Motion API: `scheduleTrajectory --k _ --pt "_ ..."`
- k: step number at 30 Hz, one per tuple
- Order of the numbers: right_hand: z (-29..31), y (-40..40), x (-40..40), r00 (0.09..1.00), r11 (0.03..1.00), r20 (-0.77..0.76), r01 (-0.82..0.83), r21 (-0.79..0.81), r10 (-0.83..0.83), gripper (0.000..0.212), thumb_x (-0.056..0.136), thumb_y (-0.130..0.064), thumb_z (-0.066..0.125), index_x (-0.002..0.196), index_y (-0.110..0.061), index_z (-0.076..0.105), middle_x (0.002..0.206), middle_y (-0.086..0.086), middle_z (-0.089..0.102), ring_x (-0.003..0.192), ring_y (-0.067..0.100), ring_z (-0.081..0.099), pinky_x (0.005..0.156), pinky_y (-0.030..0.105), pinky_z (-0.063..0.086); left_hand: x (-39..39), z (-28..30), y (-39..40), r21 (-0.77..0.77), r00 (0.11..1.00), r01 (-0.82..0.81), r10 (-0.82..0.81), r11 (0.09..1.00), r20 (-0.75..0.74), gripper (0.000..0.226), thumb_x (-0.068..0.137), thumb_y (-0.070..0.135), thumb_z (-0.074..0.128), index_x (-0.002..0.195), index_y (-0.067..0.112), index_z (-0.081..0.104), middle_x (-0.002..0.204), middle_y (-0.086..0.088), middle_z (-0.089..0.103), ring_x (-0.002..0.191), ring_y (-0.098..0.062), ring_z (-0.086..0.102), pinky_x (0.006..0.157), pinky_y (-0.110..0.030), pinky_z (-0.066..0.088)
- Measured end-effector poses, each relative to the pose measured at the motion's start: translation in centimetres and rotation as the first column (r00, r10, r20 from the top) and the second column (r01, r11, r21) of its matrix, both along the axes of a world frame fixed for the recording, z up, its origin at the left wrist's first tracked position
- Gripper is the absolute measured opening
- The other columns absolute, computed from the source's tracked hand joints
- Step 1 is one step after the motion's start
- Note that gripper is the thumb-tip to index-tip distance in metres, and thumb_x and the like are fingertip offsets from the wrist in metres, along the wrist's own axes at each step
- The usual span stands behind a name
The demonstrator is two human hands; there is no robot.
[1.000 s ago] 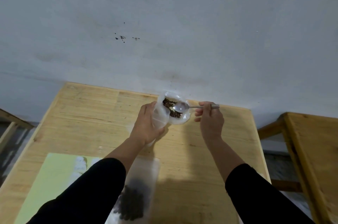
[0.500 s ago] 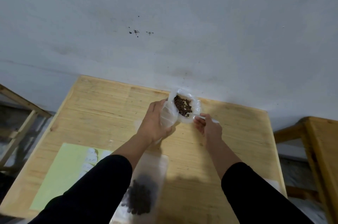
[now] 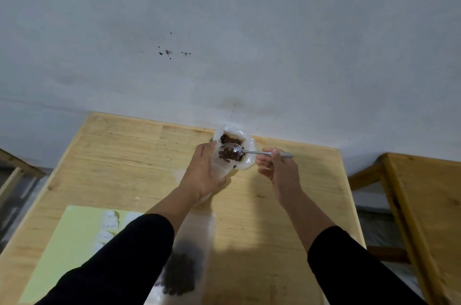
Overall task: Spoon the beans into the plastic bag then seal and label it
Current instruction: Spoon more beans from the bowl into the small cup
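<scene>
Left hand (image 3: 203, 172) wrapped around a clear plastic container (image 3: 247, 155) of dark beans (image 3: 228, 152), holding it tilted at the far edge of the wooden table (image 3: 124, 155), close to the grey wall (image 3: 224, 30). Right hand (image 3: 279, 167) just right of the container, fingers curled round the handle of a metal spoon (image 3: 252, 151), handle level and pointing right. Spoon bowl resting over the container's mouth, among the beans. Nearer than the container, on the same table and partly hidden by the left black sleeve (image 3: 119, 262), a translucent plastic bag (image 3: 189, 254) lying flat, a dark heap of beans showing through its near end. Left of the bag, a pale green sheet (image 3: 72, 242) with a column of white labels (image 3: 109, 227), print too blurred to read. Right of the table and apart from it, a second wooden table (image 3: 424, 192).
</scene>
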State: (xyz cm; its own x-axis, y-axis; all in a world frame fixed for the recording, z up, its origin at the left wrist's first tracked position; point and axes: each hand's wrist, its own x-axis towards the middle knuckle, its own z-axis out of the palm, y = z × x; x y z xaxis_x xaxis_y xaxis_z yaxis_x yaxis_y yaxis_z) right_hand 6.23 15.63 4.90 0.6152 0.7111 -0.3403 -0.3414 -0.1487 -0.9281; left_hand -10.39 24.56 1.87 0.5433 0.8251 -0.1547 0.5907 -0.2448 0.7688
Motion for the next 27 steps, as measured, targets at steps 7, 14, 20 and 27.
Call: scheduleTrajectory --k 7,14,20,27 --pt "0.2 -0.1 0.4 0.999 0.999 -0.009 0.05 -0.018 -0.05 0.024 0.098 -0.019 0.045 0.087 -0.011 0.065 0.073 0.007 0.07 0.064 0.013 0.067 0.053 0.023 0.054 0.0 -0.2 0.0 -0.008 1.0 -0.025 0.025 1.0 0.014 0.097 0.071 0.025 0.078 0.148 0.016 0.018 0.144 -0.001 0.024 0.129 -0.014 0.033 0.102 -0.017 0.03" --pt "-2.4 0.5 0.6 0.946 0.949 0.27 0.237 -0.209 -0.177 0.022 0.096 -0.016 0.045 0.091 -0.009 0.064 0.077 0.009 0.068 0.065 0.019 0.065 0.049 0.025 0.052 -0.4 -0.5 0.3 -0.014 0.997 -0.073 0.073 0.997 0.027 0.095 0.07 0.024 0.078 0.146 0.023 0.021 0.142 0.001 0.027 0.125 -0.013 0.036 0.096 -0.017 0.03" --pt "-3.8 2.1 -0.5 0.953 0.951 0.27 0.205 -0.231 -0.14 0.022 0.096 -0.015 0.044 0.085 -0.014 0.063 0.076 0.005 0.069 0.064 0.016 0.065 0.048 0.022 0.053 -0.1 -0.7 0.8 -0.018 0.996 -0.088 0.088 0.996 0.034 0.094 0.069 0.024 0.078 0.144 0.026 0.022 0.139 0.003 0.028 0.11 -0.001 0.031 0.092 -0.017 0.031" --pt "-4.5 4.4 -1.9 0.978 0.967 -0.123 0.14 -0.215 -0.169 0.016 0.09 -0.009 0.056 0.1 -0.002 0.066 0.087 0.015 0.07 0.072 0.022 0.068 0.056 0.02 0.057 0.0 -1.1 1.2 -0.01 0.998 -0.068 0.068 0.998 -0.004 0.097 0.069 0.031 0.079 0.145 0.024 0.02 0.139 0.001 0.029 0.122 -0.013 0.037 0.095 -0.018 0.031"
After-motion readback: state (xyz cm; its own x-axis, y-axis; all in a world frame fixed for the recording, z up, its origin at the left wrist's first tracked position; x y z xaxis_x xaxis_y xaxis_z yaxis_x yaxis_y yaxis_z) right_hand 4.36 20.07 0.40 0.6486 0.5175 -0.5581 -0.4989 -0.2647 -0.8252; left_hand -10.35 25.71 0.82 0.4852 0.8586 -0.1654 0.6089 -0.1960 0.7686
